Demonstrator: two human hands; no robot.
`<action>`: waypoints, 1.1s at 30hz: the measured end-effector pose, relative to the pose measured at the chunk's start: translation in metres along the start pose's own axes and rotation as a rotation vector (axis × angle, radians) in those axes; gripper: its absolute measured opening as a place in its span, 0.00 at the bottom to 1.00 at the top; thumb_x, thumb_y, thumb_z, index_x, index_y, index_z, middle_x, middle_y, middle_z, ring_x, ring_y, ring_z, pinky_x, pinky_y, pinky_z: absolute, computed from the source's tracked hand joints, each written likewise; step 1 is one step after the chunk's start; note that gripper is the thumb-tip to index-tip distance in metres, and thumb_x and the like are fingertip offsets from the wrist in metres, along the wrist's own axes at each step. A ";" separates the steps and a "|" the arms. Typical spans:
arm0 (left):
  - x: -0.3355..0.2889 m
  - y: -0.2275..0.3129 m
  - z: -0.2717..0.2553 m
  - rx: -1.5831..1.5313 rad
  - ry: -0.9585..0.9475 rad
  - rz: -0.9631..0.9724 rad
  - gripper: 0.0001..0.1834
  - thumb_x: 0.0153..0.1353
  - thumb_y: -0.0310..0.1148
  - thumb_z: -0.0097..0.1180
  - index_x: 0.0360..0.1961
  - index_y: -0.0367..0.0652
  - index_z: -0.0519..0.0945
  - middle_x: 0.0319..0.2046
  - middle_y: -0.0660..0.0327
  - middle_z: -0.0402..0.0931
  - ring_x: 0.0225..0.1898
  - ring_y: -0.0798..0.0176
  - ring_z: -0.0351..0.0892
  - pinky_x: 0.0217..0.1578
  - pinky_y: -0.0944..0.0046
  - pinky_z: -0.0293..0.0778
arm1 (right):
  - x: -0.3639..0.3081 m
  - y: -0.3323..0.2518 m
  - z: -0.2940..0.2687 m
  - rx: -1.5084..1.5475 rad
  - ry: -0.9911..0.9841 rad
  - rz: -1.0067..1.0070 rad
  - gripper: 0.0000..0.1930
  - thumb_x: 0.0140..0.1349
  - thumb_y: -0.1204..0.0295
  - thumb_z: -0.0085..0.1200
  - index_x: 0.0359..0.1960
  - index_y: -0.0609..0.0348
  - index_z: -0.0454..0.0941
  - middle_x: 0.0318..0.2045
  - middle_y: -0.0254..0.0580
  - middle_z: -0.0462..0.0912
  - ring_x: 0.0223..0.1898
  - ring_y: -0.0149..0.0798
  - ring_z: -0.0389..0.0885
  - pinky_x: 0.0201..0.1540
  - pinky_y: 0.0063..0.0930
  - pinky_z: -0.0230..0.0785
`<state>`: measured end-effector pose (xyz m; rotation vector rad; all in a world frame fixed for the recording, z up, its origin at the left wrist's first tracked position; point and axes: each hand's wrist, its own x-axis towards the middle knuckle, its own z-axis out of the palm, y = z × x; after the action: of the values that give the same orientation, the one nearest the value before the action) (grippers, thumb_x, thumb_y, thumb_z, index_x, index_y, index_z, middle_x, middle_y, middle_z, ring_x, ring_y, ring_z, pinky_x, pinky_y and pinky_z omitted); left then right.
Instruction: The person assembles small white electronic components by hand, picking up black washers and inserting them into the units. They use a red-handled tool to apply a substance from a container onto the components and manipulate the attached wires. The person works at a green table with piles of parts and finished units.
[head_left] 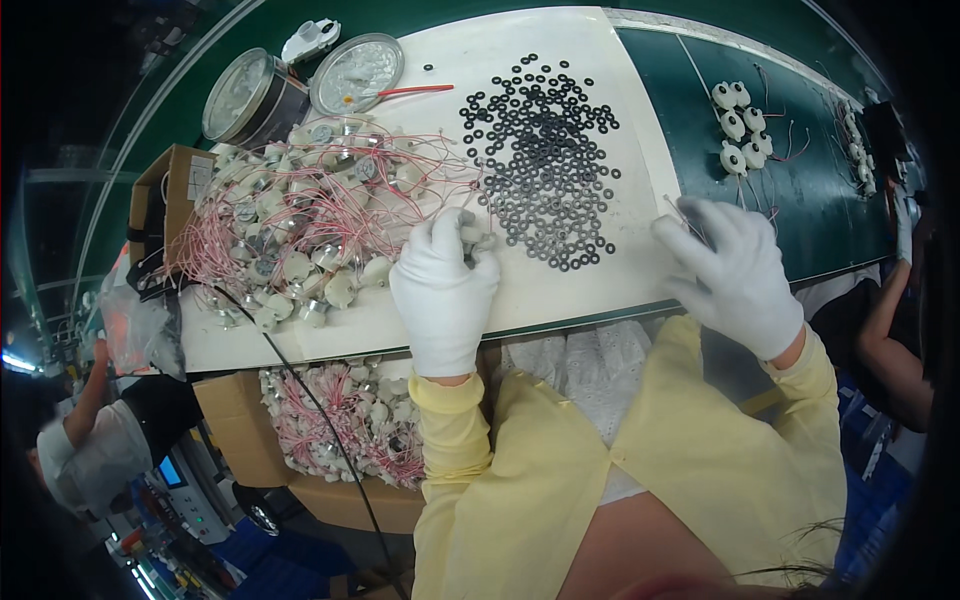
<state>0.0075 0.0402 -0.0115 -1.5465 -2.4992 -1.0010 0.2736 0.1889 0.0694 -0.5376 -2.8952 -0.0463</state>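
White-gloved left hand (443, 290) curled round a small pale plastic motor (477, 240) above the white worktop's (642, 150) near edge, apparently to steady it; white-gloved right hand (742, 275) over the worktop's right edge, fingers parted, its grasp impossible to tell. Flat black rings (550, 140) spread loosely toward the far edge, probably for easy single pickup, too many to count; seven round white wired motors (732, 125) grouped on the dark green surface (830, 225), likely to keep them apart from the uncounted left-side heap (300, 220); one metal tin (275, 110), one round lid (357, 68).
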 end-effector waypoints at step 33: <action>-0.010 -0.009 -0.002 -0.566 0.094 -0.262 0.17 0.66 0.26 0.64 0.54 0.31 0.78 0.36 0.65 0.81 0.36 0.75 0.76 0.42 0.73 0.76 | 0.040 -0.012 0.035 0.990 -0.348 0.726 0.12 0.74 0.69 0.52 0.48 0.66 0.82 0.31 0.40 0.85 0.32 0.32 0.83 0.38 0.26 0.76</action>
<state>0.0044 0.0288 -0.0184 -1.2310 -2.5270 -1.9010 0.2260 0.1943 0.0435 -1.3575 -2.3346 1.5690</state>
